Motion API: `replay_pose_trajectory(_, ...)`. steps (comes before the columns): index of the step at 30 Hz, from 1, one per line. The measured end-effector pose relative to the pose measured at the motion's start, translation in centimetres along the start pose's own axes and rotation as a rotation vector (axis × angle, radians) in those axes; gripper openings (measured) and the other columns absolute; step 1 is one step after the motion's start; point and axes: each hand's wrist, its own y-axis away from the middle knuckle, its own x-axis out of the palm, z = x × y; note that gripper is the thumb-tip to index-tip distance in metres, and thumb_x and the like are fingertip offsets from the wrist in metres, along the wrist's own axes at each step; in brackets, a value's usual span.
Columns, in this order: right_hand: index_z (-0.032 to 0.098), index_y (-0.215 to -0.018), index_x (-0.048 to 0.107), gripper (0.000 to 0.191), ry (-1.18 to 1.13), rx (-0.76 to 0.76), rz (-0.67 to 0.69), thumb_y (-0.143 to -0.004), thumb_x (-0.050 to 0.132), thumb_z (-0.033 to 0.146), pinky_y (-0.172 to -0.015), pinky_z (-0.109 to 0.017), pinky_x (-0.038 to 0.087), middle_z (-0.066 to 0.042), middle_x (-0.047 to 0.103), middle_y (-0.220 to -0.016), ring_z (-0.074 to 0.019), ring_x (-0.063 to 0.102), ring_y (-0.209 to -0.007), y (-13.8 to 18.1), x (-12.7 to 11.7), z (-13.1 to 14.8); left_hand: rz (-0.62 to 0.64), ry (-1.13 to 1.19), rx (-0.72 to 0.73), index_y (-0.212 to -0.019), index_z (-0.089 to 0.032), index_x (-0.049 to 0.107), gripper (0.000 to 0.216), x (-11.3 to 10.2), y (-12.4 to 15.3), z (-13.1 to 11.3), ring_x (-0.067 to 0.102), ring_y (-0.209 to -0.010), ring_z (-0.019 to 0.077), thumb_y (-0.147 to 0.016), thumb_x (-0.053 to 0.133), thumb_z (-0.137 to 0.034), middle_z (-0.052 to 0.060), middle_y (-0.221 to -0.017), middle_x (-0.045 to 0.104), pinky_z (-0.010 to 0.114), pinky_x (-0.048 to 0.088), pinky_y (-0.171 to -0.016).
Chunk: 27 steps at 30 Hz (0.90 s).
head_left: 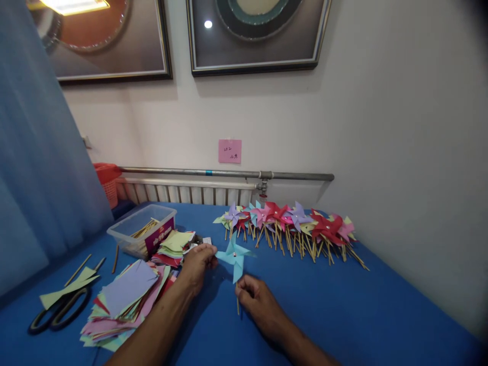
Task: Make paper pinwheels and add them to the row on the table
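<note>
A light blue paper pinwheel (239, 257) with a shiny pin at its centre stands upright over the blue table. Its thin wooden stick is pinched between the thumb and fingers of my right hand (259, 302), just below the blades. The fingers of my left hand (199, 264) are closed at the tip of the pinwheel's left blade. Beside that hand lies a pile of small folded paper pieces (175, 243), partly covered by the hand. Nearer to me, a larger stack of coloured paper sheets (129, 290) rests left of my left forearm.
A clear plastic box (114, 235) of wooden sticks stands at the left. Scissors (70, 310) lie at the front left with green paper scraps (70, 288) on them. Several finished pinwheels (282, 216) line the back right, against the wall. A red basket (109, 180) sits behind.
</note>
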Motion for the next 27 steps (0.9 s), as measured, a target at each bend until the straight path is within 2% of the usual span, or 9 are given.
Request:
replay_pose_trajectory(9,0.023,-0.072,0.049,0.026,-0.073,0.027,-0.063,-0.086,0.058,0.043,-0.050,-0.023,0.029,0.008,0.040,-0.053,-0.0102,0.035,-0.048,-0.8,-0.2,-1.2,0.121,-0.096,-0.103,-0.060,-0.015,0.065,0.015,1.8,1.9,0.9,0.052,-0.050,0.0130,-0.056,0.069,-0.029,0.005,-0.059,0.066,0.025,0.036,-0.055)
replay_pose_trajectory(13,0.022,-0.071,0.051,0.027,-0.059,0.014,-0.076,-0.085,0.059,0.044,-0.051,-0.024,0.032,0.008,0.044,-0.052,-0.0103,0.037,-0.048,-1.0,-0.3,-1.3,0.206,-0.171,-0.101,-0.058,-0.015,0.066,0.015,2.7,2.7,1.5,0.049,-0.050,0.0115,-0.058,0.072,-0.029,0.003,-0.055,0.062,0.025,0.034,-0.055)
replay_pose_trajectory(19,0.022,-0.072,0.053,0.027,-0.061,0.003,-0.082,-0.085,0.060,0.044,-0.051,-0.024,0.033,0.008,0.045,-0.053,-0.0101,0.037,-0.047,-0.8,-0.4,-1.1,0.237,-0.186,-0.088,-0.058,-0.016,0.066,0.024,3.1,2.9,2.0,0.043,-0.049,0.0097,-0.056,0.082,-0.032,-0.001,-0.050,0.055,0.024,0.033,-0.054)
replay_pose_trajectory(22,0.022,-0.074,0.052,0.026,-0.063,0.026,-0.086,-0.086,0.059,0.044,-0.051,-0.024,0.032,0.008,0.043,-0.053,-0.0104,0.037,-0.047,-0.7,-0.5,-1.0,0.186,-0.150,-0.062,-0.064,-0.015,0.067,0.028,2.4,2.3,1.8,0.049,-0.052,0.0110,-0.062,0.080,-0.040,0.002,-0.059,0.062,0.025,0.036,-0.055)
replay_pose_trajectory(27,0.021,-0.071,0.052,0.022,-0.008,-0.009,-0.057,-0.085,0.058,0.037,-0.054,-0.024,0.033,0.007,0.043,-0.058,-0.0113,0.038,-0.054,-0.5,-0.4,-0.8,-0.014,-0.013,0.014,-0.073,-0.015,0.065,0.038,0.9,0.9,0.6,0.054,-0.053,0.0117,-0.068,0.077,-0.051,0.002,-0.067,0.066,0.025,0.036,-0.055)
